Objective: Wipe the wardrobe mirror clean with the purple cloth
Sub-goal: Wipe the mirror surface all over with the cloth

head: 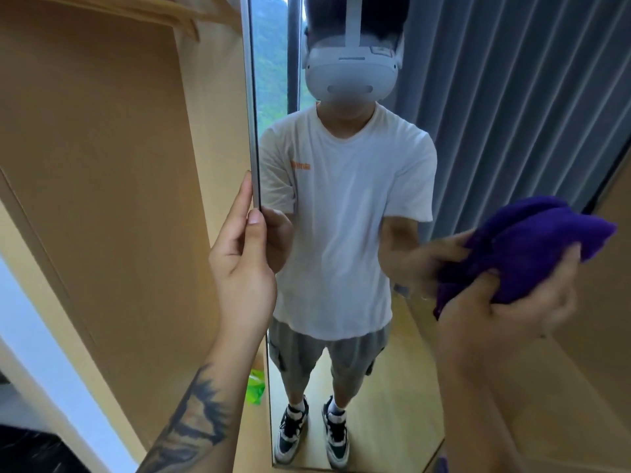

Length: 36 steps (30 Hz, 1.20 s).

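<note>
The tall wardrobe mirror [345, 206] stands in front of me and shows my reflection. My left hand [244, 261] grips its left metal edge, thumb on the glass side and fingers behind. My right hand [505, 308] holds the bunched purple cloth [532, 247] against the right side of the glass at about waist height. The cloth's reflection merges with the cloth itself, so its contact with the glass is hard to judge.
The open wooden wardrobe [112, 186] fills the left side, with a hanging rail at the top. A green bag [255, 387] lies low inside it. Grey curtains [505, 97] appear in the mirror. A wooden panel [611, 302] borders the right.
</note>
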Each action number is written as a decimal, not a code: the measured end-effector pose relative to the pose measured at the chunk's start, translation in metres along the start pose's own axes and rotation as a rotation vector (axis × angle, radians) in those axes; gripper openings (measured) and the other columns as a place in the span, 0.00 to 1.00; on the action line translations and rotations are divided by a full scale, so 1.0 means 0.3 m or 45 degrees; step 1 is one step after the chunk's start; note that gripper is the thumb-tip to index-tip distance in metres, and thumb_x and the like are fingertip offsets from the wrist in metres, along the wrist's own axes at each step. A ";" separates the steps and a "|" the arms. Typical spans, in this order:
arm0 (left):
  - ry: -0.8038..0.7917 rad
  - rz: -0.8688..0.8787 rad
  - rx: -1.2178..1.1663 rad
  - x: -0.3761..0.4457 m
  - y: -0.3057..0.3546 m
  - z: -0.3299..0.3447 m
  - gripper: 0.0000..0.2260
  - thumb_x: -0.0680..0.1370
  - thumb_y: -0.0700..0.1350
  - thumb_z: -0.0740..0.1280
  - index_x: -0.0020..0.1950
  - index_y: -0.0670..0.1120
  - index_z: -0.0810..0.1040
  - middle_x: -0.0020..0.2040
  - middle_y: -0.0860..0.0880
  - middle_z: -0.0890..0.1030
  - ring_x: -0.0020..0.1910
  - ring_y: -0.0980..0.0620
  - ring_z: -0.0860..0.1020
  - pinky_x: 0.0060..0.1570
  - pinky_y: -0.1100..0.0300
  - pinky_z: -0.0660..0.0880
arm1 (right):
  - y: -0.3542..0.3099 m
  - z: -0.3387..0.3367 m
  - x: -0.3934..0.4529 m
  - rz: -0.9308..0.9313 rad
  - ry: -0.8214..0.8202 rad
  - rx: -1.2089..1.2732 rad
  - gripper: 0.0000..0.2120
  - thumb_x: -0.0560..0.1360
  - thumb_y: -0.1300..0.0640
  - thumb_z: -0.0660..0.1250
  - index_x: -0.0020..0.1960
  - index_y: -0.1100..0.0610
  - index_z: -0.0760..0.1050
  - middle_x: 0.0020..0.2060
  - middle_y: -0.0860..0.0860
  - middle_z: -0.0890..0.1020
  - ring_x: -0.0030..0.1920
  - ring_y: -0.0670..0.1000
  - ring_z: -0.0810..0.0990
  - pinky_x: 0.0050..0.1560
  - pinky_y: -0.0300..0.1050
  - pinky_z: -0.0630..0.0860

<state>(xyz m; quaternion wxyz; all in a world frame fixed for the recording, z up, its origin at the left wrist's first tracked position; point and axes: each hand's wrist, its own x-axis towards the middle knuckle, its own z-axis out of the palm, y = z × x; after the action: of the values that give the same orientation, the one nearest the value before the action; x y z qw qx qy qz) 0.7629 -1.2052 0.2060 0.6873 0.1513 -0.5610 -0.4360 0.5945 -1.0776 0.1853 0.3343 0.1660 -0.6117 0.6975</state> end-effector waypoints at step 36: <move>0.041 -0.067 -0.028 -0.007 -0.019 -0.029 0.19 0.88 0.41 0.60 0.72 0.63 0.73 0.47 0.54 0.86 0.49 0.58 0.81 0.55 0.64 0.78 | -0.058 0.055 -0.362 -0.947 -0.836 -0.278 0.33 0.75 0.57 0.62 0.78 0.37 0.64 0.76 0.52 0.66 0.61 0.59 0.71 0.61 0.59 0.72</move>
<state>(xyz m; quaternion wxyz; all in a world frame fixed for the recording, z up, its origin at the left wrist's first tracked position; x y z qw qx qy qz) 0.7684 -1.2092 0.1978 0.6861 0.1656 -0.5408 -0.4575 0.6817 -1.1216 0.1321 0.3655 0.5472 -0.6534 0.3742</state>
